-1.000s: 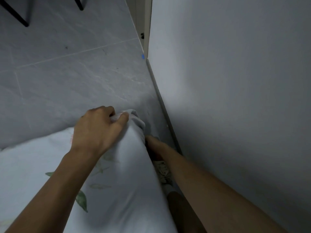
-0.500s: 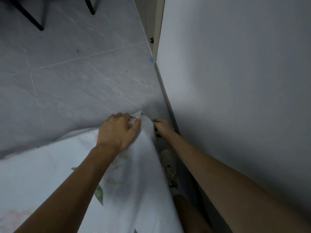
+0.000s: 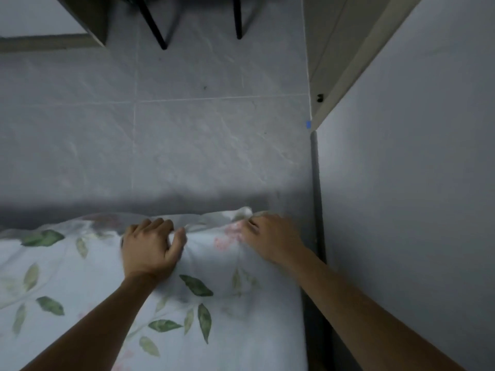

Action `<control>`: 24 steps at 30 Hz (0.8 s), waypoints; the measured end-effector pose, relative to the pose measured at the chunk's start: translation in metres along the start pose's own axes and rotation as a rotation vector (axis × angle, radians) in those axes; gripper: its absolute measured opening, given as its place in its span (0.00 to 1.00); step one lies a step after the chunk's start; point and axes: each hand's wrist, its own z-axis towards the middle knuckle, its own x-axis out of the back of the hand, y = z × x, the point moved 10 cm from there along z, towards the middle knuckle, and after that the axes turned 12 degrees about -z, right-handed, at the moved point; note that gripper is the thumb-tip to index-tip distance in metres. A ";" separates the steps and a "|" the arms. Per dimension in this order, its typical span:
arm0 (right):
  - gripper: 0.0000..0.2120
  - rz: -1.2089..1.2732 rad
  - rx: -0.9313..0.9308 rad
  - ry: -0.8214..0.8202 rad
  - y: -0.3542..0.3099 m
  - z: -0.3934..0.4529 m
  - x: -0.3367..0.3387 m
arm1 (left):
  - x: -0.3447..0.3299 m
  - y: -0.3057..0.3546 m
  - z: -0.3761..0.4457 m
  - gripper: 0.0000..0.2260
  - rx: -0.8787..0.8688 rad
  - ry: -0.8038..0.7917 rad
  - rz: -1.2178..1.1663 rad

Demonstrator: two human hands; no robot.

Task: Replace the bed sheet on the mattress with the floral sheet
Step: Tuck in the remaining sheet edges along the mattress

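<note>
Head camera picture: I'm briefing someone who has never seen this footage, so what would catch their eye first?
First, the two bare hands at the far edge of the bed: the left hand and the right hand each take a grip on the floral sheet, bunching it at the corner nearest the wall. Next, the sheet's green leaves and pink blooms fill the lower left. Beyond lies grey tiled floor, with black furniture legs at top.

Both forearms are bare to the frame edge, no sleeves showing; the left hand (image 3: 150, 247) and right hand (image 3: 272, 241) wear nothing.
</note>
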 end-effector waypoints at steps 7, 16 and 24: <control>0.13 -0.215 0.117 0.265 -0.078 -0.001 0.008 | -0.012 -0.008 0.009 0.16 -0.014 -0.066 0.033; 0.18 -0.428 0.108 0.243 -0.084 0.033 -0.016 | -0.016 -0.016 0.015 0.17 -0.018 -0.076 0.009; 0.19 -0.346 -0.019 0.283 -0.073 0.042 -0.024 | -0.017 -0.016 0.013 0.18 -0.043 -0.005 -0.091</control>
